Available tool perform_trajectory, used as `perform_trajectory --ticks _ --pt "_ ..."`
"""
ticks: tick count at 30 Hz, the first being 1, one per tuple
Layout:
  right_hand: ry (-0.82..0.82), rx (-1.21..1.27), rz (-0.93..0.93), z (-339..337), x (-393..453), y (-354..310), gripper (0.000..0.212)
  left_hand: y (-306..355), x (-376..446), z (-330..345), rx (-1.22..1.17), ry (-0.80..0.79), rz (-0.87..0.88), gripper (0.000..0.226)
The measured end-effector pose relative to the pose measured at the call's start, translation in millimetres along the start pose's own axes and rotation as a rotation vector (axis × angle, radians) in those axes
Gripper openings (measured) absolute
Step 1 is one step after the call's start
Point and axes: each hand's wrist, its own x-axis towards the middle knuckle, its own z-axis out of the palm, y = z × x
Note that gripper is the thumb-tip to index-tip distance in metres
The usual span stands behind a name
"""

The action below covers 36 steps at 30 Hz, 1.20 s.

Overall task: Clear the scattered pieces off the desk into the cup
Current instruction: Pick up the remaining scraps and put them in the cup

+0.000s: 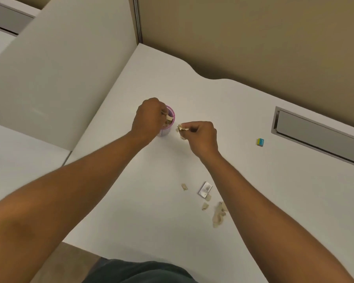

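The left hand (148,117) curls over the pink-rimmed cup (169,121), fingers pinching torn beige scraps. The right hand (200,135) pinches crumpled scraps (180,128) beside it. More ragged pieces (218,214) litter the smooth white surface (253,201).

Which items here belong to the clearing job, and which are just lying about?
Job: cup; torn beige scraps on the desk; scraps pinched in the right hand; left hand at the cup.
Lying about, probably: silver card; small coloured block.
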Motion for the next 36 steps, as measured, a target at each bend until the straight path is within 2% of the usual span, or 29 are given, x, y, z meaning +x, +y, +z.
perform_trajectory --ticks 4,9,12,15,18,21,25,28,30,32,34,36 --pt "-0.001 -0.011 -0.036 6 11 -14 0.013 6 16 7 0.264 -0.250 0.090 0.021" --pt "0.011 -0.045 -0.027 2 17 -13 0.016 6 22 1 0.373 -0.291 0.142 0.030" --pt "0.013 -0.093 -0.044 -1 23 -15 0.019 -3 21 -20 0.226 -0.249 0.131 0.043" --pt "0.007 -0.148 -0.111 4 33 -23 0.021 -11 3 -43 -0.019 -0.132 0.050 0.052" --pt "-0.041 -0.321 -0.218 17 42 -33 0.022 -16 -30 -47 -0.353 0.023 -0.060 0.041" --pt "-0.142 -0.547 -0.327 38 50 -40 0.029 -18 -69 -26 -0.457 0.131 -0.130 0.024" --pt "-0.300 -0.849 -0.271 65 69 -43 0.025 -27 -112 19 -0.393 -0.125 -0.227 0.017" --pt "-0.343 -0.946 -0.356 73 73 -35 0.021 -34 -134 42 -0.349 -0.285 -0.175 0.019" --pt "-0.388 -0.969 -0.250 81 83 -35 0.022 -37 -144 51 -0.335 -0.343 -0.132 0.020" --pt "-0.505 -1.044 -0.148 83 89 -33 0.031 -38 -148 57 -0.329 -0.390 -0.100 0.020" --pt "-0.566 -1.009 -0.042 85 98 -20 0.036 -39 -147 59 -0.316 -0.427 -0.083 0.021" --pt "-0.559 -1.073 -0.108 87 99 -33 0.029 -40 -143 59 -0.304 -0.442 -0.074 0.022"
